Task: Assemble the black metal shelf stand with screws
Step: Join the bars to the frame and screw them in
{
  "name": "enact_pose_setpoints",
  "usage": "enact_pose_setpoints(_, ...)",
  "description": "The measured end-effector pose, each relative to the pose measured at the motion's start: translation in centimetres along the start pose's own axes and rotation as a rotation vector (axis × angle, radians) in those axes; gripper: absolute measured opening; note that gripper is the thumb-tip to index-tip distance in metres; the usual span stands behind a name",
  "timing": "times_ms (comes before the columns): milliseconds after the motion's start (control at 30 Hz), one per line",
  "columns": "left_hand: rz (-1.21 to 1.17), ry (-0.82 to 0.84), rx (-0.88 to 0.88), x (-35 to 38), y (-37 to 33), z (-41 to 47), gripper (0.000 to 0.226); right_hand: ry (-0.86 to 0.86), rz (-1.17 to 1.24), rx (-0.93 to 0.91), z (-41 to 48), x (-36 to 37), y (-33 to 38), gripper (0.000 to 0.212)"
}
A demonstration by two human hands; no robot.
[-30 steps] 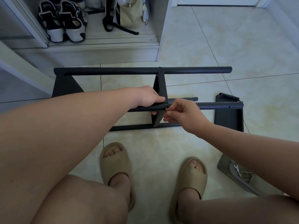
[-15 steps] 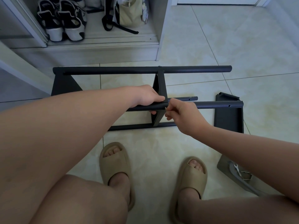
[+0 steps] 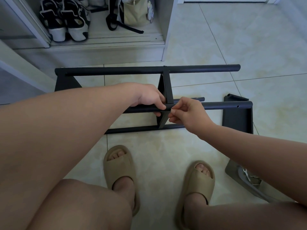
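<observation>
Gripping the near tube (image 3: pixel 224 105) of the black metal shelf stand (image 3: pixel 142 70) with my left hand (image 3: pixel 149 99); fingers (image 3: pixel 162 107) curled over the top of it, thumb underneath, just left of the middle panel (image 3: pixel 166 87). Stand lies on its side on the tiled floor (image 3: pixel 249 47), tubes running left to right.

Right hand (image 3: pixel 187 112): thumb and forefinger pressed together, pinching a small part (image 3: pixel 172 110) at the joint where the near tube meets the middle panel. Part too small to identify. Remaining fingers curled loosely beneath.

Change vs. 1.0 s ago: right fingertips sit slightly higher, now against the tube itself rather than just under it. Left-hand grip unchanged. Stand has not shifted on the floor.

Surroundings:
- Loose black panel (image 3: pixel 237 120) flat on the floor at the right end of the near tube; contact with the tube cannot be judged.
- Grey tray (image 3: pixel 232 171) at lower right, partly hidden by my forearm, with a small spanner (image 3: pixel 245 173) in it.
- My feet in tan slippers (image 3: pixel 118 165), near the stand.
- Open cabinet (image 3: pixel 106 52) beyond the stand, holding black-and-white shoes (image 3: pixel 66 19) and a pale bag (image 3: pixel 134 14).
</observation>
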State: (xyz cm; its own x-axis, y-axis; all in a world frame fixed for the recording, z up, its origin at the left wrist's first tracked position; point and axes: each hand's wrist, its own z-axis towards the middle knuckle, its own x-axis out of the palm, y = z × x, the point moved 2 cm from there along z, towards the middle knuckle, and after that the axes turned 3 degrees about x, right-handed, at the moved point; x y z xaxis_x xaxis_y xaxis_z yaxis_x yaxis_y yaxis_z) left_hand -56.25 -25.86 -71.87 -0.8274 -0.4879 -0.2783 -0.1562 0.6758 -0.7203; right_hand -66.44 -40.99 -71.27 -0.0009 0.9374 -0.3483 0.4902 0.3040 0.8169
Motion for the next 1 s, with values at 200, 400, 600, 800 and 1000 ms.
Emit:
enact_pose_setpoints(200,-0.036,0.004,-0.006,0.0,-0.1,0.0,0.016,-0.043,-0.139,0.013,0.3,0.0,0.5,0.02)
enact_pose_setpoints(400,-0.061,-0.012,-0.002,0.1,-0.2,-0.2,0.017,0.017,0.052,0.096,0.1,-0.2,0.5,0.016)
enact_pose_setpoints(600,-0.059,-0.011,-0.004,0.1,-0.2,0.0,0.018,0.022,0.024,0.086,0.1,-0.2,0.6,0.016)
enact_pose_setpoints(800,-0.042,-0.019,-0.012,0.2,-0.1,0.2,0.016,0.009,-0.245,0.032,0.5,-0.4,0.7,0.018)
enact_pose_setpoints(1000,-0.062,-0.005,-0.025,0.3,-0.1,0.3,0.021,-0.064,-0.482,0.001,1.0,-0.5,1.0,0.018)
